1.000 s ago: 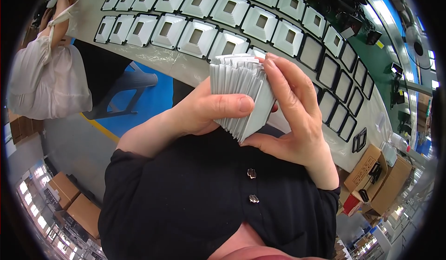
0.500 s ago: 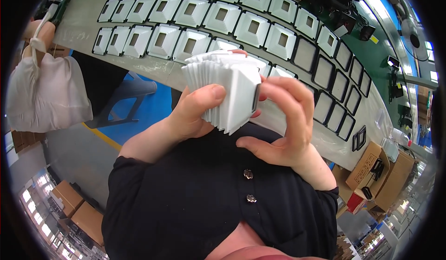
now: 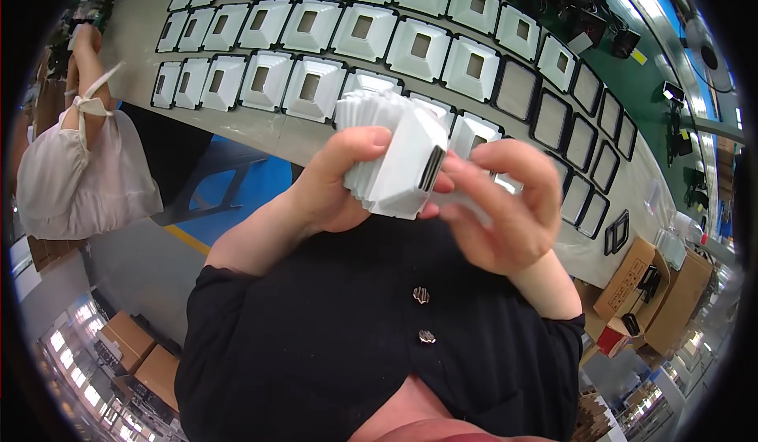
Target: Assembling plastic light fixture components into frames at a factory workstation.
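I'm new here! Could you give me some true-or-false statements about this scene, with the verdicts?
1. The left hand holds a stack of white pieces. True.
2. Both hands lie flat. False: the right hand is raised beside the stack, fingers bent.
3. Every black frame has a white piece on it. False: several black frames toward the right have none.
4. Someone in a white top is at the left. True.
5. The person's own top is yellow. False: it is a black top.
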A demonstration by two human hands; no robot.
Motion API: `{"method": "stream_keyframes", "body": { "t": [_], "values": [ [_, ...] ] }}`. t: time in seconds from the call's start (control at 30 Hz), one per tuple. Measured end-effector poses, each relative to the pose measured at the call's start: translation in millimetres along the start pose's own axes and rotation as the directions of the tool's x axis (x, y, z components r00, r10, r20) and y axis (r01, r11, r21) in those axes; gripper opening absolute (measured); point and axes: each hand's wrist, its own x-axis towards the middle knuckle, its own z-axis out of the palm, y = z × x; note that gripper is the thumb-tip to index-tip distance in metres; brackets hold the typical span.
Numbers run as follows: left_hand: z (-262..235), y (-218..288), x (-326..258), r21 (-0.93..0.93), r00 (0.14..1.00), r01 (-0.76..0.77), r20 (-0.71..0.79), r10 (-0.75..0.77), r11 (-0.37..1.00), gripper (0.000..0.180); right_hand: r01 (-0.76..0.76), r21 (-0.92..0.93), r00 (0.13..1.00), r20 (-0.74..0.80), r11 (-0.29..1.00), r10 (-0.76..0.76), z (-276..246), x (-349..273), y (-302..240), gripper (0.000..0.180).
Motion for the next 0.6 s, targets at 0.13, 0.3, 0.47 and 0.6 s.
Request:
{"method": "stream_keyframes", "body": {
  "t": [0.13,0.3,0.47,0.6],
  "values": [
    [3.9,2.6,-2.3,0.052,0.974,0.225,0.022,-0.226,0.973,0.050,0.248,-0.138,0.960,0.168,0.959,-0.224,-19.6,18.6,11.7,0.038],
    [2.9,-0.6,-2.4,0.035,0.978,0.207,0.007,-0.207,0.978,0.044,0.303,-0.113,0.876,0.425,0.946,-0.229,-25.9,25.9,1.6,0.041],
    [-7.5,-9.2,8.6,-0.061,0.991,0.114,-0.062,-0.118,0.992,0.047,0.149,-0.012,0.917,0.377,0.989,-0.134,-50.4,25.6,0.4,0.023],
    [-11.0,6.5,6.3,-0.005,0.972,0.218,0.090,-0.217,0.976,0.077,-0.350,0.167,0.931,0.173,0.922,0.322,-76.4,9.7,18.4,0.016]
  ]
}}
